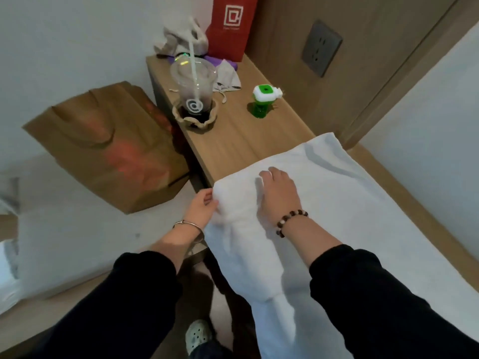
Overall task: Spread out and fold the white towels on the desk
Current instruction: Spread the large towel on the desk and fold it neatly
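A white towel [342, 203] lies spread over the near right part of the wooden desk [233, 136], and part of it hangs down over the front edge toward the floor. My right hand [278, 193] rests flat on the towel near its left edge, fingers straight. At the desk's front edge, my left hand [202, 209] pinches the towel's left corner between thumb and fingers. Both arms wear dark sleeves, with a bracelet on each wrist.
On the desk's far part stand a plastic cup with a straw [193, 92], a green and white device [265, 99], crumpled cloth [181, 37] and a red paper bag [232, 24]. A brown paper bag [103, 146] sits left of the desk. A wall socket [321, 47] is behind.
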`<act>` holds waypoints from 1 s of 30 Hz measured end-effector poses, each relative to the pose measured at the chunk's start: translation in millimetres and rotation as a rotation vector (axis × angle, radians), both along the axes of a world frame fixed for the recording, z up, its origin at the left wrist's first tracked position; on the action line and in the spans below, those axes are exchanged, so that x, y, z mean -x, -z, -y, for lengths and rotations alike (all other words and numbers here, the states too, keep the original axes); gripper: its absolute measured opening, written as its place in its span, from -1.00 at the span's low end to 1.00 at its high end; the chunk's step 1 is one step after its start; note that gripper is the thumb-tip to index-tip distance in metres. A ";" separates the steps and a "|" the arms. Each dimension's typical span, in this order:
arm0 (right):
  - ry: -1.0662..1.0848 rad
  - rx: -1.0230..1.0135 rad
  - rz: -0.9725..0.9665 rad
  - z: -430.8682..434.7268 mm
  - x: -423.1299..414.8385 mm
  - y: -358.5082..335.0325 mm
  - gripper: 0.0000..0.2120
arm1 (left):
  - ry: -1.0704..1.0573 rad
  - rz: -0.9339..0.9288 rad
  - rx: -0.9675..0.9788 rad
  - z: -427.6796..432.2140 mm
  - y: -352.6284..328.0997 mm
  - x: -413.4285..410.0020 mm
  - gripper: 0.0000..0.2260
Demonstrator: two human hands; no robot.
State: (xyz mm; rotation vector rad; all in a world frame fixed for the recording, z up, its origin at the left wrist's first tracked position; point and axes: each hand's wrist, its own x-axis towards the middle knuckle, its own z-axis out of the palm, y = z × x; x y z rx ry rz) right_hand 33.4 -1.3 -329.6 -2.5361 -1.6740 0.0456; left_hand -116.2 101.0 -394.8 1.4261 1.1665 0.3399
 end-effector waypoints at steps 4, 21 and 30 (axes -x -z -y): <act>-0.077 -0.102 -0.072 -39.8 1.6 14.5 -0.80 | 0.086 0.018 0.084 -13.8 -2.2 10.0 -0.70; -0.352 0.289 -0.020 -80.4 -16.9 3.4 -0.84 | 0.292 0.060 -0.101 -42.3 1.1 16.7 -0.83; -0.375 0.605 -0.107 -120.8 -31.8 -12.0 -0.81 | 0.362 -0.024 -0.084 -64.1 -15.1 22.0 -0.79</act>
